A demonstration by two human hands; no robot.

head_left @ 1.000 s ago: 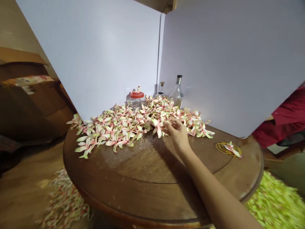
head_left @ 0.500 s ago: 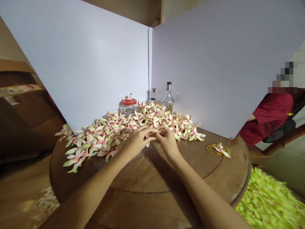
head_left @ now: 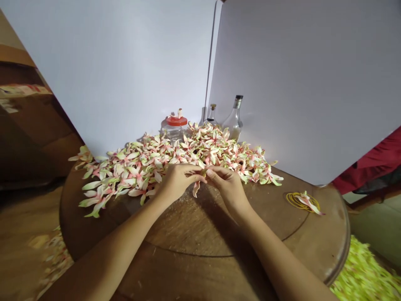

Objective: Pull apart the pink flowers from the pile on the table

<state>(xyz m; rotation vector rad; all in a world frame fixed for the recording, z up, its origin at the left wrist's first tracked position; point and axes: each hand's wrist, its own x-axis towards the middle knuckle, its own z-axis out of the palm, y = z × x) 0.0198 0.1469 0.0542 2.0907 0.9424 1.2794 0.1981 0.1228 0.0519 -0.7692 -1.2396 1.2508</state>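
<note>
My left hand (head_left: 176, 182) and my right hand (head_left: 229, 187) meet over the middle of a round wooden table (head_left: 188, 230). Their fingertips are pinched together around one flower (head_left: 196, 189); a pinkish-white petal hangs below the left thumb, while the rest of it is mostly covered by fingers. Just beyond the hands spreads a heap of white, pink and green flowers (head_left: 131, 169). It reaches from the table's left edge across to the right of my right hand.
Behind the heap stand a red-lidded jar (head_left: 177, 121), a small stoppered bottle (head_left: 212, 117) and a taller clear bottle (head_left: 233, 121). White panels (head_left: 140, 62) rise at the back. Yellow rubber bands (head_left: 296, 200) lie at right, a flower on them. Yellow-green flowers (head_left: 365, 271) lie below; a red garment (head_left: 372, 161) shows.
The view has shifted, so the person at the right is now mostly out of frame. Both hands stay pinched together, and more of the hanging petal shows beneath the fingers.
</note>
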